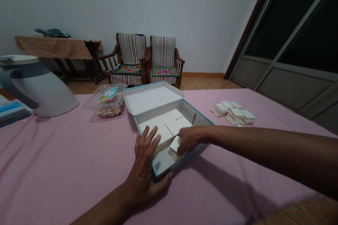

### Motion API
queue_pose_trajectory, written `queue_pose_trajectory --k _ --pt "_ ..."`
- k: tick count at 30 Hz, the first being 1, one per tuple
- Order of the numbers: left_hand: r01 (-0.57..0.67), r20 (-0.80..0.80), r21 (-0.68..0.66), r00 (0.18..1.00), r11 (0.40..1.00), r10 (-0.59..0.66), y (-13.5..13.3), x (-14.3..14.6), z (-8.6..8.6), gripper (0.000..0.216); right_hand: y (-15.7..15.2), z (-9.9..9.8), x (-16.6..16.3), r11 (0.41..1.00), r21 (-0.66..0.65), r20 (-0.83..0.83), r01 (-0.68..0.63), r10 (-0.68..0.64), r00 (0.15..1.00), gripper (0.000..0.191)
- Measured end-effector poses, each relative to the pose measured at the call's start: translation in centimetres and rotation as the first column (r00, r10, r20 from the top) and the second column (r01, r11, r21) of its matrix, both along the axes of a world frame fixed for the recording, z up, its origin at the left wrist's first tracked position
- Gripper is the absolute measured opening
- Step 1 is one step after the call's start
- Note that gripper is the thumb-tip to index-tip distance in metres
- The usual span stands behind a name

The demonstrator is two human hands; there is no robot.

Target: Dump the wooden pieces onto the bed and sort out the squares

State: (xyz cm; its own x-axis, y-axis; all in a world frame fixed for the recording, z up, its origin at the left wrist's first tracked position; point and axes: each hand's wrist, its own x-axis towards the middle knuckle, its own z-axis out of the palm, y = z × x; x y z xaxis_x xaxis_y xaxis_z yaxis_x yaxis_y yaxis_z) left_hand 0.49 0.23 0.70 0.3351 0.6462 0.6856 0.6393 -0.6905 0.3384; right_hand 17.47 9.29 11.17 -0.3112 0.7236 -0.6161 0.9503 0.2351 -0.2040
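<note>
An open white cardboard box [199,111] with blue edges lies on the pink cloth, its lid [154,96] tipped back on the far side. Stacks of white square tiles [170,121] fill the far part of its tray. In the near part, my right hand [188,139] has its fingers closed on a small stack of white square tiles [174,146]; its fingertips are partly hidden. My left hand [148,161] rests against the box's near left corner. Its fingers are spread over the left wall, and the thumb lies along the near edge.
More stacked white tiles [235,112] lie right of the box. On the left are a clear plastic container [109,103] of nuts, a grey and white jug [47,88] and a blue and white packet [13,110]. Two wooden chairs [132,54] stand beyond the pink cloth [92,158].
</note>
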Motion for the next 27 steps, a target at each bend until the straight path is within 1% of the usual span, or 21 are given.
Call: queue_pose_trajectory --k 2,5,8,10,13,16,18,21,24,26,27 --pt "-0.005 0.002 -0.011 1.0 1.0 0.005 0.0 -0.1 -0.1 0.092 0.1 0.2 0.2 0.997 -0.07 0.049 -0.016 0.02 0.999 0.035" --pt "-0.005 -0.001 -0.014 1.0 1.0 0.005 0.0 -0.1 -0.2 0.092 -0.1 0.6 -0.1 0.987 -0.118 0.074 -0.105 0.114 0.991 0.038" --pt "-0.003 -0.005 -0.012 1.0 1.0 0.003 0.0 -0.1 -0.2 0.092 -0.9 1.3 -1.2 0.956 -0.156 0.014 -0.248 0.254 0.967 0.04" --pt "-0.009 -0.009 -0.017 1.0 1.0 0.009 0.0 -0.1 -0.2 0.092 -1.4 1.7 -2.1 0.937 -0.154 -0.034 -0.312 0.311 0.95 0.04" --pt "-0.017 -0.022 -0.014 1.0 1.0 0.016 -0.1 -0.1 -0.1 0.091 -1.8 1.5 -2.8 0.939 -0.129 -0.055 -0.319 0.315 0.948 0.033" --pt "-0.011 -0.035 -0.004 0.999 1.0 0.011 0.0 -0.1 0.1 0.09 -1.3 0.9 -2.0 0.949 -0.125 -0.159 -0.289 0.269 0.95 0.025" --pt "-0.006 -0.039 -0.003 0.999 1.0 0.006 0.0 -0.2 0.2 0.088 -0.4 1.0 -0.5 0.957 -0.136 -0.302 -0.255 0.205 0.931 0.025" --pt "-0.005 -0.041 0.002 0.999 1.0 0.005 0.2 -0.2 0.1 0.087 1.4 2.6 3.2 0.983 -0.132 -0.523 -0.128 0.041 0.851 0.03" --pt "-0.003 -0.049 0.012 0.999 1.0 0.004 0.5 -0.3 0.1 0.086 3.6 4.8 8.4 0.995 -0.044 -0.657 0.091 -0.097 0.748 0.027" --pt "0.003 -0.053 0.023 0.999 1.0 -0.002 0.7 -0.4 0.1 0.086 5.2 5.2 12.2 0.968 0.029 -0.69 0.248 -0.161 0.706 0.027" --pt "0.004 -0.046 0.03 0.999 1.0 -0.002 0.7 -0.4 0.2 0.086 6.0 5.0 14.0 0.944 0.068 -0.677 0.323 -0.194 0.71 0.027"
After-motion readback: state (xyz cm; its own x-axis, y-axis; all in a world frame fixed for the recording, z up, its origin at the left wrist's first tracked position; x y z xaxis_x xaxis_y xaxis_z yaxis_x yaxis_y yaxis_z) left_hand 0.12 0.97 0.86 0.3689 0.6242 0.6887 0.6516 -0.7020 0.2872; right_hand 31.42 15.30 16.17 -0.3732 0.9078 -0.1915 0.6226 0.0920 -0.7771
